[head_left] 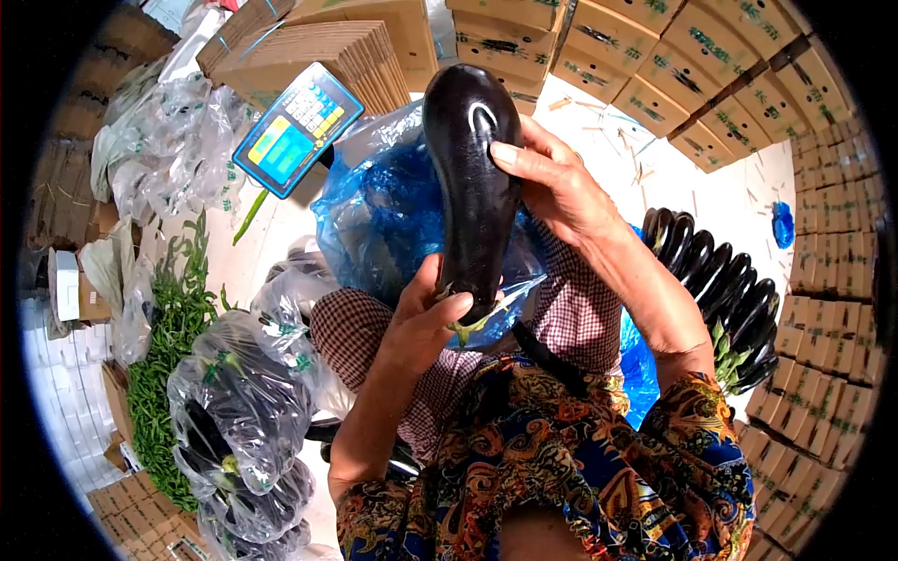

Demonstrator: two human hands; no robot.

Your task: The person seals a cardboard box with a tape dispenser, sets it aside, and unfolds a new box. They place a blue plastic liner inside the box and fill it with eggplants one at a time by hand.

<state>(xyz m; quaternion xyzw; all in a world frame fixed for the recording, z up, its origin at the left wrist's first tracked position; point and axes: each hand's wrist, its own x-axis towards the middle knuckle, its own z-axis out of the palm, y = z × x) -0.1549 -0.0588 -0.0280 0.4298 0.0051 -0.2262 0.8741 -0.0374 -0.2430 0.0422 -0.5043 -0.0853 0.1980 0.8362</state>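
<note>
A large glossy dark eggplant (pixel 470 178) is held up in front of the body, its wide end away from me and its green stem end toward me. My left hand (pixel 423 323) grips it near the stem, with the thumb across the front. Around the upper right side, my right hand (pixel 561 182) holds it with the thumb on the skin. Beneath the eggplant lies a blue plastic bag (pixel 379 220), spread open between the knees.
A scale display (pixel 297 129) stands at the upper left. Green peppers (pixel 173 374) and bagged eggplants (pixel 243 402) lie on the left. More eggplants (pixel 720 280) are piled at the right. Stacked cartons (pixel 673 65) line the back and right.
</note>
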